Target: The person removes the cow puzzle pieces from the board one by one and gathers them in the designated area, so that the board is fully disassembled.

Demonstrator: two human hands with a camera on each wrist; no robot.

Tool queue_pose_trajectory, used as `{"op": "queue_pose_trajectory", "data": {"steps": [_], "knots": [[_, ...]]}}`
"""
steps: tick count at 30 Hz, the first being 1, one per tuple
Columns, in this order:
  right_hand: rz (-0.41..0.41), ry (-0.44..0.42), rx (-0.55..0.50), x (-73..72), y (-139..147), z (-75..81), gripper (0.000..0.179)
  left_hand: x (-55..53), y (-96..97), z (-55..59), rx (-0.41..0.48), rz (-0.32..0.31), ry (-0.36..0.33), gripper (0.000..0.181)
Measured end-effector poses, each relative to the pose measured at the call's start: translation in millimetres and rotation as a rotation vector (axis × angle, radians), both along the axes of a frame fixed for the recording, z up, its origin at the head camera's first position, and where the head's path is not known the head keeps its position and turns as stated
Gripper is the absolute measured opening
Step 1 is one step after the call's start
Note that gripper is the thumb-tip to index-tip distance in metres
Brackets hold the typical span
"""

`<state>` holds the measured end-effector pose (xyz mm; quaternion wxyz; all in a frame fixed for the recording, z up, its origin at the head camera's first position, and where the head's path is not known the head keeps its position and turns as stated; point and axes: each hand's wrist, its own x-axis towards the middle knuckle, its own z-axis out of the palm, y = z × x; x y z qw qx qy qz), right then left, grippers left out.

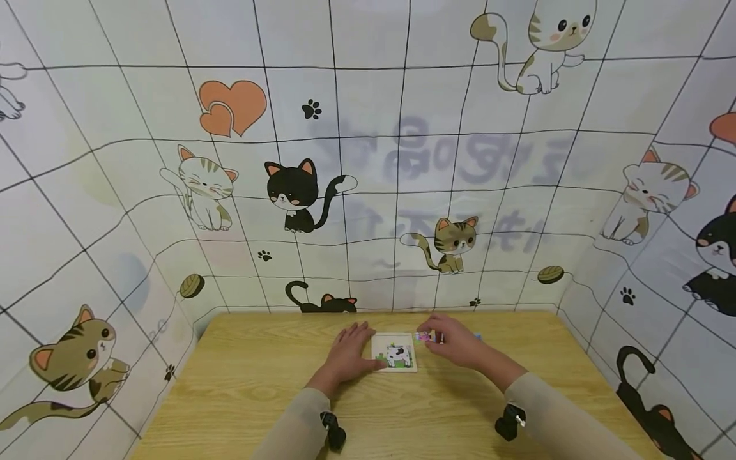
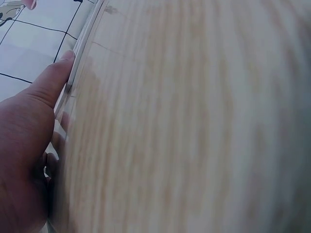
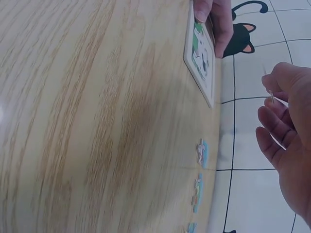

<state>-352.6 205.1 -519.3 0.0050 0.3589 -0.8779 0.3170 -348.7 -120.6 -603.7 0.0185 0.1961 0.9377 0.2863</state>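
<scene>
A square puzzle board (image 1: 376, 342) with a pale frame lies on the table, a cow picture (image 1: 398, 356) filling its lower part. My left hand (image 1: 348, 355) rests at the board's left side, fingers spread and thumb at the lower left edge. In the left wrist view the thumb (image 2: 53, 80) lies along the board's edge. Just past the board's right side, my right hand (image 1: 457, 342) pinches a small pinkish puzzle piece (image 1: 424, 337). From the right wrist, that puzzle piece (image 3: 272, 97) shows edge-on between thumb and fingertips, held above the table.
Several loose puzzle pieces lie in a row on the wooden table (image 3: 121, 121), among them one with blue edging (image 3: 202, 153) and another behind it (image 3: 197, 192). Cat-patterned wall sheeting (image 1: 368, 191) rises behind the table and on both sides.
</scene>
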Motion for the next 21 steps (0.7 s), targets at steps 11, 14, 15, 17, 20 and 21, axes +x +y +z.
{"op": "queue_pose_trajectory", "data": {"steps": [11,14,15,17,20,21], "knots": [[-0.023,0.04,-0.031,1.6,20,2.2,0.026,-0.3,0.2,-1.0,0.008,0.008,-0.004,0.093],[-0.034,0.037,-0.041,2.7,26,2.3,0.027,0.4,0.8,-0.1,0.014,0.011,-0.011,0.093],[-0.039,0.031,-0.043,3.2,28,2.1,0.028,0.7,0.9,0.0,0.011,0.012,-0.013,0.093],[-0.043,0.021,-0.044,4.0,31,1.6,0.029,1.2,1.0,0.3,0.014,0.013,-0.014,0.092],[-0.044,0.019,-0.044,4.2,34,1.8,0.028,0.9,1.0,0.5,0.003,0.012,-0.008,0.091],[-0.042,0.022,-0.044,4.1,35,1.8,0.028,0.7,0.7,0.9,0.004,0.01,-0.004,0.091]]}}
